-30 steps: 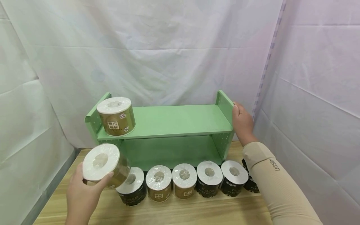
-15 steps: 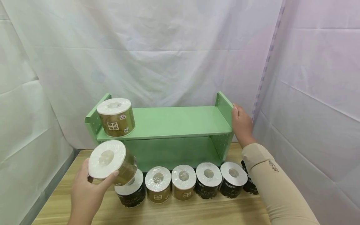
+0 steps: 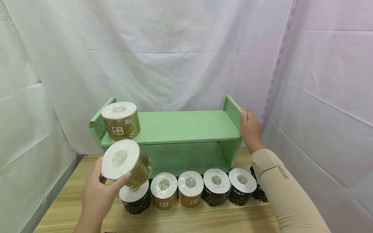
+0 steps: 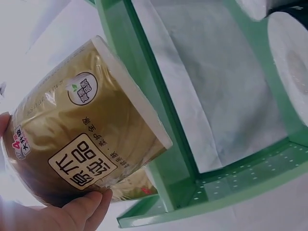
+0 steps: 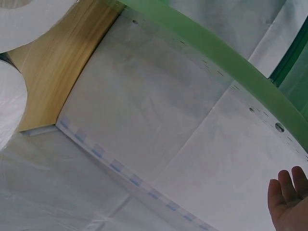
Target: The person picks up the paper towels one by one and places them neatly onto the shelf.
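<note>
My left hand [image 3: 99,194] holds a gold-wrapped toilet roll [image 3: 140,171] in the air, its white end tilted toward me. The thumb lies across the printed wrapper [image 4: 82,154] in the left wrist view. Behind that roll, another gold-wrapped toilet roll [image 3: 120,126] stands upright at the left end of the upper board of a green shelf [image 3: 186,126]. My right hand [image 3: 251,129] touches the outer side of the shelf's right panel [image 3: 233,113]. In the right wrist view several fingers [image 5: 287,188] extend beside that panel; the rest of the hand is cut off.
In front of the shelf, a row of toilet rolls stands on the wooden table [image 3: 186,223]: black-wrapped rolls [image 3: 217,194] and gold-wrapped rolls [image 3: 164,202]. The held roll partly covers the leftmost black roll [image 3: 137,205]. White cloth [image 3: 180,58] hangs behind and on both sides.
My left hand has carried the gold toilet roll up and to the right, nearer the shelf's upper board. My right hand stays at the right panel.
</note>
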A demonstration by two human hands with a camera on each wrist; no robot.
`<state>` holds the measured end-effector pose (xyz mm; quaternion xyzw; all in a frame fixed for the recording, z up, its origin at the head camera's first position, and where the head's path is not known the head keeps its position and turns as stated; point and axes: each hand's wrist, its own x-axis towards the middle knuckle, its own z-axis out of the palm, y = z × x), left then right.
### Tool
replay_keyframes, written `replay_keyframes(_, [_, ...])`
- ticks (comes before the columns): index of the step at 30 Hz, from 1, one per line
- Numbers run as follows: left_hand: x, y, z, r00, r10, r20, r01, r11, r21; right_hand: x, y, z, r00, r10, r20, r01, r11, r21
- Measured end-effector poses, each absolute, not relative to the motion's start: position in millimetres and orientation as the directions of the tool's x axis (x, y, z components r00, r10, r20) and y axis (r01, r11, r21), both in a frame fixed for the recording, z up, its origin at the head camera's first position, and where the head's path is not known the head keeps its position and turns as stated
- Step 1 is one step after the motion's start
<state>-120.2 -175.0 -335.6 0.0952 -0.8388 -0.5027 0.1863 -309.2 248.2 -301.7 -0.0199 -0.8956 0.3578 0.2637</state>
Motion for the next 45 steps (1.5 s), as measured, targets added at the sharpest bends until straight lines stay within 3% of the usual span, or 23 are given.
replay_keyframes(21, [-129.7, -155.6, -312.7, -0.895, -0.329, 0.300, 0.100, 0.509, 0.855, -309.9, 248.5, -302.9, -0.851, 0.239, 0.468, -0.150, 0.743, -0.653])
replay_keyframes(45, [-151.5, -142.4, -293.5, -0.821, -0.347, 0.453, 0.222, 0.538, 0.814, -308.9, 249.1, -302.9, -0.857, 0.233, 0.459, -0.153, 0.735, -0.660])
